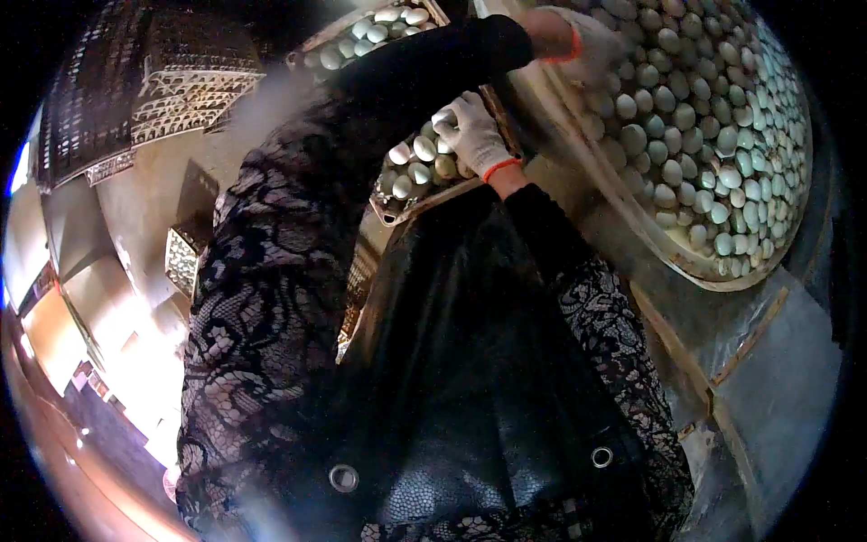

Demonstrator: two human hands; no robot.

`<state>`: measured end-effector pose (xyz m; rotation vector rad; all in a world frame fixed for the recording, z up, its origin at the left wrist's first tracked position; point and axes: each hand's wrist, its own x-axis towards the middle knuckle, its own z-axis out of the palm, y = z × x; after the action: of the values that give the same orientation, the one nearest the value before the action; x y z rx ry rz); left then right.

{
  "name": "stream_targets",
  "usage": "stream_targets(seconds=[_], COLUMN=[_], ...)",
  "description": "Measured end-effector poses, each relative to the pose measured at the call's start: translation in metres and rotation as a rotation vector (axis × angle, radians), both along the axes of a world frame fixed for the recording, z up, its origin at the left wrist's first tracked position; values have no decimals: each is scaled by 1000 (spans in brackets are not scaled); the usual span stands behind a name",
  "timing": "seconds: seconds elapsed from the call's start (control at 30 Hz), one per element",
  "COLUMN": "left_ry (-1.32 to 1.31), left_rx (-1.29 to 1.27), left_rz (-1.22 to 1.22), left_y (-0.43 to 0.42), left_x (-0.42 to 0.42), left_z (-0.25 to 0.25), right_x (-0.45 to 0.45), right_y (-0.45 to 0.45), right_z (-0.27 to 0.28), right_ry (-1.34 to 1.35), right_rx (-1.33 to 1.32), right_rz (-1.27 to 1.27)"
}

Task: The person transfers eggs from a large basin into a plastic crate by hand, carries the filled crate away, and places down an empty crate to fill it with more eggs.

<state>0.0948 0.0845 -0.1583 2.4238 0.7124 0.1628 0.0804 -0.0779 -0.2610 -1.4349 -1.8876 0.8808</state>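
Note:
My right hand (474, 135), in a white glove with an orange cuff, is over a crate (390, 218) of pale eggs (419, 172). Its fingers curl round an egg (443, 118) at the crate's far side. Crossing above it, my left arm reaches to the right. My left hand (587, 47), in a matching glove, is over the near edge of a big tub (664, 257) heaped with pale green and white eggs (685, 116). Motion smears its fingers, so whatever it may hold is not visible.
Another stretch of crate with eggs (377, 34) shows beyond my left arm. Stacked crates (194, 95) stand at upper left. A smaller crate (183, 259) sits on the floor at left. Wooden strips (673, 339) lie right of my dark apron (461, 361).

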Motion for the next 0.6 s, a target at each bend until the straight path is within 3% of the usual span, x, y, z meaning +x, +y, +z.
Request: stream_targets(seconds=[0.2, 0.27, 0.3, 0.33, 0.37, 0.4, 0.47, 0.5, 0.53, 0.6], left_ry=[-431, -521, -553, -563, -744, -746, -714, -557, -400, -372], left_rx=[-382, -538, -627, -734, -920, -920, -734, -731, -722, -710], left_rz=[57, 123, 180, 254, 394, 403, 674, 731, 781, 860], left_y=[-12, -21, -29, -35, -46, -57, -82, -92, -101, -130], left_x=[-63, -91, -107, -124, -141, -159, -194, -210, -224, -240], left_z=[101, 114, 115, 112, 100, 88, 61, 48, 34, -3], right_x=[-18, -24, -24, -24, -22, -22, -30, -20, -19, -17], right_y=[27, 31, 32, 26, 21, 19, 13, 11, 15, 22], right_z=[-31, -43, -34, -32, -31, -32, -98, -87, -80, -65], right_ry=[-186, -246, -445, -443, -506, -564, 440, -10, -199, -567], right_rx=[-77, -243, -109, -114, 30, 177, -165, 12, 35, 118], right_rz=[145, 228, 264, 271, 229, 189, -120, 12, 66, 184])
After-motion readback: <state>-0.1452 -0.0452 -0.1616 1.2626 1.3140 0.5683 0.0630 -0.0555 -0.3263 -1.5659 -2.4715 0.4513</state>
